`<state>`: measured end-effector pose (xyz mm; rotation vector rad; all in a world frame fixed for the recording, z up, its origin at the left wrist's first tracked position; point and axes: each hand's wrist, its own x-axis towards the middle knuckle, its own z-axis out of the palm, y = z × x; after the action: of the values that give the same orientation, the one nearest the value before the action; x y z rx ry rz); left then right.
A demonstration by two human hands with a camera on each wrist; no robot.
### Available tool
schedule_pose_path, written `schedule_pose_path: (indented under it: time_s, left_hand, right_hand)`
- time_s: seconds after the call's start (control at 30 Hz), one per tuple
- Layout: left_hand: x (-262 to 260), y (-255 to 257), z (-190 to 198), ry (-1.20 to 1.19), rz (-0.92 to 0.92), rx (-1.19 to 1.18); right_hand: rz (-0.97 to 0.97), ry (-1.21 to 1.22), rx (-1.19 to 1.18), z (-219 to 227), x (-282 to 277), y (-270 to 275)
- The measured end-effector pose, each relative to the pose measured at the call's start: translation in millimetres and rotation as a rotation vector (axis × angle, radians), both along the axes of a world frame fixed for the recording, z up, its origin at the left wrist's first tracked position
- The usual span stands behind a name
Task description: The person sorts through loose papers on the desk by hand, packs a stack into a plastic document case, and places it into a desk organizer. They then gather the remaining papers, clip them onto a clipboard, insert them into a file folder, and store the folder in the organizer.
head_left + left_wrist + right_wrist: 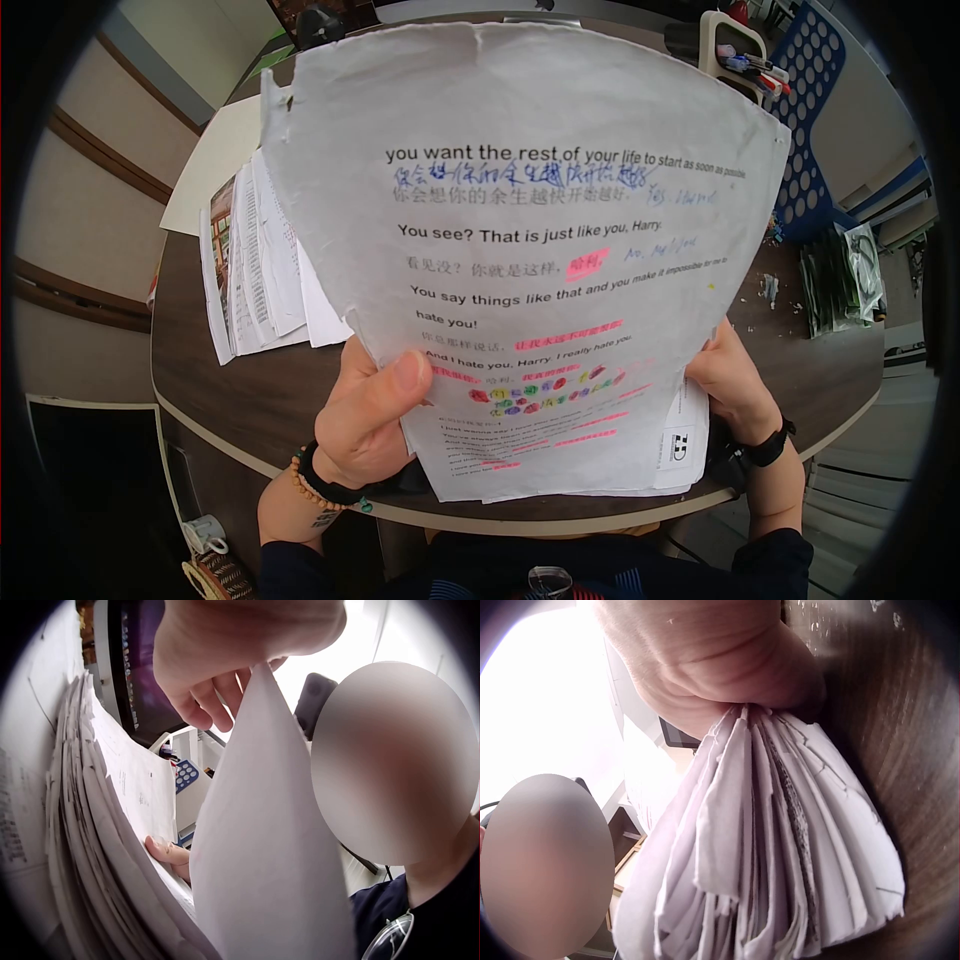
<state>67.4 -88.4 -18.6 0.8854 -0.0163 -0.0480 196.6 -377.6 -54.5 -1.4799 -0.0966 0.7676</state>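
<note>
Head view gives me two hands: the left hand (pixel 368 410) pinches the left edge of the front sheet (pixel 540 130), its thumb across the printed face, while the right hand (pixel 735 380) grips the bundle of sheets (pixel 832 847) at the opposite side. All of this paper is held up before the person, over the near edge of the desk (pixel 235 405). From the left wrist I see the front sheet standing apart from the pages behind it, and the right thumb (pixel 169 853) lying on one of those pages. My main worry is a tear: the corners look worn, and a hard pull at that pinch could rip the edge. Next, the right wrist shows the leaves fanned loosely, so a slackened grip could let some slide out; and a low sweep leftward might disturb the pile of papers (pixel 250 265) on the desk. Counting, I get one front sheet, though I cannot tell whether another clings behind it; one bundle, its leaves too crowded to number; one pile on the desk; one blue perforated panel (pixel 812 110); one white cup (pixel 205 535) at lower left; and several pens (pixel 752 65) that overlap too much to count.
</note>
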Motion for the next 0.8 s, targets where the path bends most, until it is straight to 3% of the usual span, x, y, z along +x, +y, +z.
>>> schedule_pose_path:
  time_s: [0.8]
  left_hand:
    - [2.4, -2.0, -1.7, -0.053, 0.011, 0.005]
  right_hand:
    - [0.03, -0.005, -0.006, -0.9, 1.3, -2.1]
